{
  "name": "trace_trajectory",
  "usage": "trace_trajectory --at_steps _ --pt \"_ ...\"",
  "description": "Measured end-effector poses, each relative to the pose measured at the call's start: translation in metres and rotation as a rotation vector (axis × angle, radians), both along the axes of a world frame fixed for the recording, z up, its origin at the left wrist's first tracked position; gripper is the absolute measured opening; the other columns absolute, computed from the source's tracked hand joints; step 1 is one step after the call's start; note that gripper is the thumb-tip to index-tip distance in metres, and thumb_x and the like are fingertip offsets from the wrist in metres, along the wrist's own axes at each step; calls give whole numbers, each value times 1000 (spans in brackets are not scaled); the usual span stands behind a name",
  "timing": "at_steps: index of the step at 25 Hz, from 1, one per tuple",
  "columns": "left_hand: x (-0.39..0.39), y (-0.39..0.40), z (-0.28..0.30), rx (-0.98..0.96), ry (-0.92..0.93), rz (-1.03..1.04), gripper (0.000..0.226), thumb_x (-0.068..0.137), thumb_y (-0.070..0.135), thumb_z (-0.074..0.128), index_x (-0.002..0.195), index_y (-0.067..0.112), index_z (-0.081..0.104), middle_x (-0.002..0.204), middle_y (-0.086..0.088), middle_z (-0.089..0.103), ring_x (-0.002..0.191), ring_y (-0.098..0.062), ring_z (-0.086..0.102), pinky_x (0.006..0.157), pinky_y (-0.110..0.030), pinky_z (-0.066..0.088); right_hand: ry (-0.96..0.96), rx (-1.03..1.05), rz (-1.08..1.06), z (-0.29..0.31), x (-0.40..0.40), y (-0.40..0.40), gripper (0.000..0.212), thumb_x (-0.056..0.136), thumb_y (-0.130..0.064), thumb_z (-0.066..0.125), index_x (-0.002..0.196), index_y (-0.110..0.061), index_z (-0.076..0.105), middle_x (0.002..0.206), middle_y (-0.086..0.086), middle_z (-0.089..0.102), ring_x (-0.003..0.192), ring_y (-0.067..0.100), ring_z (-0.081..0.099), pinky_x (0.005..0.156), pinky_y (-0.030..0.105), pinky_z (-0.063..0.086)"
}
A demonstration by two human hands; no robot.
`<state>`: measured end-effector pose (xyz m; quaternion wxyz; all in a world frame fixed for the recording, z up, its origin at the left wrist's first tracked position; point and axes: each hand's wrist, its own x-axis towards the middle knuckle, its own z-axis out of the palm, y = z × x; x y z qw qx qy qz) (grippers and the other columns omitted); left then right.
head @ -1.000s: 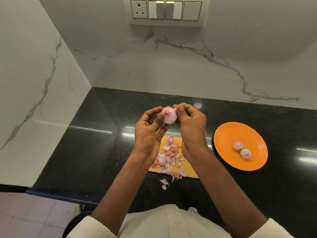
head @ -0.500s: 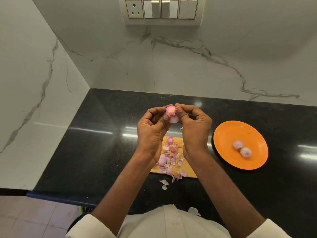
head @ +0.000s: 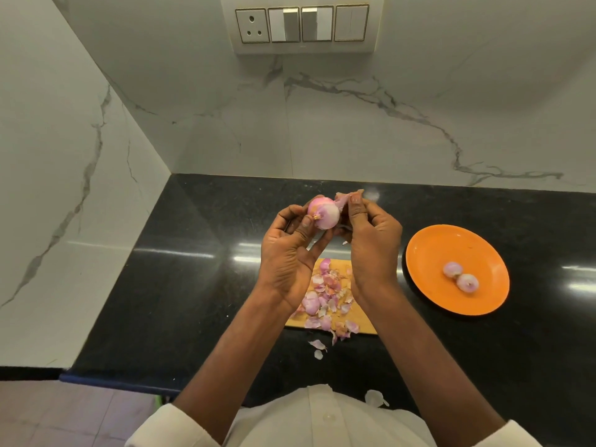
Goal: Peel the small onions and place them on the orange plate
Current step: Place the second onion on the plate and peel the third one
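Black counter [head: 193, 285], marble corner — peeling under way.
Your left hand [head: 290, 253] grips the onion [head: 324, 214] above the board [head: 364, 324]; your right hand [head: 371, 240] pinches its skin strip [head: 346, 198] — two peeled onions [head: 461, 277] on the orange plate [head: 432, 250].

No readable text, label, brand, number or sign anywhere in view.

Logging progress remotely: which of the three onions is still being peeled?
The onion held up in the left hand; the right hand pulls its skin. The other two lie on the orange plate.
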<state>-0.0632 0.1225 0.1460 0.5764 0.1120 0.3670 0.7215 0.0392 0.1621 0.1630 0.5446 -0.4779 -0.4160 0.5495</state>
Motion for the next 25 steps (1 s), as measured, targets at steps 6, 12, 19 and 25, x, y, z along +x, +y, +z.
trace_trajectory --at_steps 6,12,19,25 --pt "-8 -5 0 28 54 -71 38 95 4 64 133 8 61 138 -18 65 130 -35 64 110 -49 52 -358 229 60 -9 3 -2 24 96 -21 76 118 -13 78 107 -1 76 100 9 73 83 20 60" --pt "-16 -5 5 8 192 -12 42 80 7 75 121 11 67 120 -11 71 117 -29 71 96 -40 62 -520 467 166 -13 7 2 28 99 -21 72 124 -9 75 114 3 73 103 11 71 84 18 60" --pt "-14 -3 3 2 282 -35 43 73 13 82 114 12 70 118 -12 73 120 -34 70 94 -43 63 -506 384 166 -18 14 8 24 96 -5 72 119 -11 78 110 1 76 101 11 72 87 30 63" --pt "-19 -3 -2 50 418 -16 40 71 19 88 109 19 75 120 -13 72 125 -39 65 103 -51 56 -342 270 241 -9 18 3 30 93 -22 78 121 -12 77 109 1 78 102 12 74 86 25 62"
